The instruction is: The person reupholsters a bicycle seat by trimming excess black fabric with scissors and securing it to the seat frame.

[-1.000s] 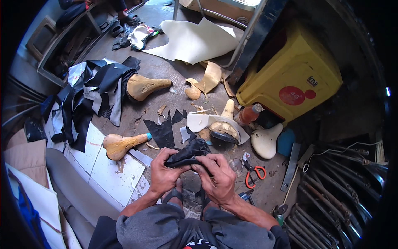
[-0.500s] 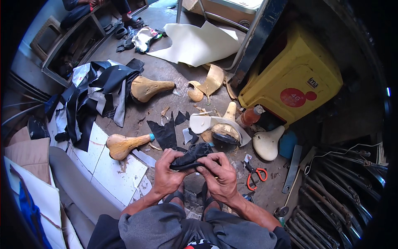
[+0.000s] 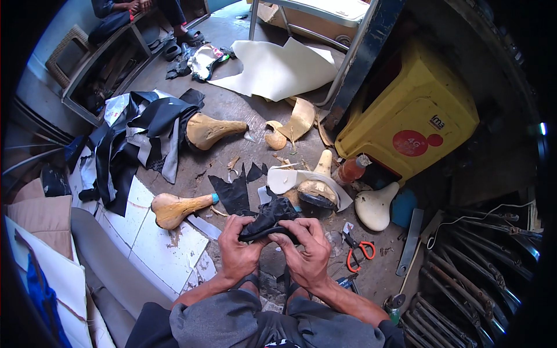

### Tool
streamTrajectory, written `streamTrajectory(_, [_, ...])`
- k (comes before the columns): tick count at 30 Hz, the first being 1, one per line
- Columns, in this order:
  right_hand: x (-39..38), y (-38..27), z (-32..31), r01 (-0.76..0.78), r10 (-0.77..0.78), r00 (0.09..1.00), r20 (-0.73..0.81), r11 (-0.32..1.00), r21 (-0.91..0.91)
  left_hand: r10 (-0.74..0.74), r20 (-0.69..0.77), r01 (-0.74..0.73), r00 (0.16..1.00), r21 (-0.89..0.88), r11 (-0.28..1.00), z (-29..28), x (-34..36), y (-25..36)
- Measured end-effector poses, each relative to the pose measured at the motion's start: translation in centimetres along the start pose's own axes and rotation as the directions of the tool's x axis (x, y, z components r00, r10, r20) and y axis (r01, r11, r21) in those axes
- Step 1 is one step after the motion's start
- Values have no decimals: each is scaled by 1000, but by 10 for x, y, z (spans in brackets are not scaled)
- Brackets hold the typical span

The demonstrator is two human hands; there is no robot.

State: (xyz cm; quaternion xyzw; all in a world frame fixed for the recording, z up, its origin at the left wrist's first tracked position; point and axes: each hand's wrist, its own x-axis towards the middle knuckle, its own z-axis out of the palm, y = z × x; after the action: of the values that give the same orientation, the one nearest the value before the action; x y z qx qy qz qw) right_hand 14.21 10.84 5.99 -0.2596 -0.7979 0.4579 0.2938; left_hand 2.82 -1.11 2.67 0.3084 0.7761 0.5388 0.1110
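Between both hands, above my feet, is a black saddle cover (image 3: 272, 218) with a crumpled top and a thick curved rim. My left hand (image 3: 239, 250) grips its left end, fingers closed round the edge. My right hand (image 3: 305, 250) pinches the right side of the rim, thumb close to the left thumb. Whether a saddle shell sits inside is hidden. Black material scraps (image 3: 231, 191) lie just beyond the hands. Orange-handled scissors (image 3: 361, 255) rest on the floor to the right of my right hand.
Foam-coloured saddles (image 3: 181, 210) (image 3: 213, 131) lie to the left, a cream saddle (image 3: 376, 206) to the right. Black fabric (image 3: 125, 142) is heaped at left. A yellow plastic stool (image 3: 429, 110), a reddish bottle (image 3: 351, 169) and metal tubes (image 3: 464, 284) stand or lie right. Another person (image 3: 130, 11) sits far left.
The cover has turned and tilted in my hands, showing more of its crumpled top. My right hand has shifted slightly lower, and both hands keep hold. The view has shifted slightly.
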Motion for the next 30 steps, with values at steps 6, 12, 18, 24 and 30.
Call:
streamTrajectory(6, [-1, 5, 5, -5, 3, 1000, 20, 994, 111, -84, -19, 82, 996, -74, 994, -3, -2, 1])
streamTrajectory(12, [4, 11, -2, 15, -20, 999, 45, 994, 108, -76, 133, 90, 988, -107, 990, -6, 8, -7])
streamTrajectory(18, [-8, 32, -10, -39, 35, 993, 116, 999, 31, -248, 506, 339, 826, -95, 936, -11, 13, -12])
streamTrajectory(24, [-14, 16, -23, -90, 31, 955, 294, 978, 190, -309, 569, 617, 762, -494, 613, -12, -8, -76])
streamTrajectory(30, [-21, 15, -21, 89, -193, 906, 378, 957, 276, -105, 543, 534, 833, -740, 409, 1, -29, -104])
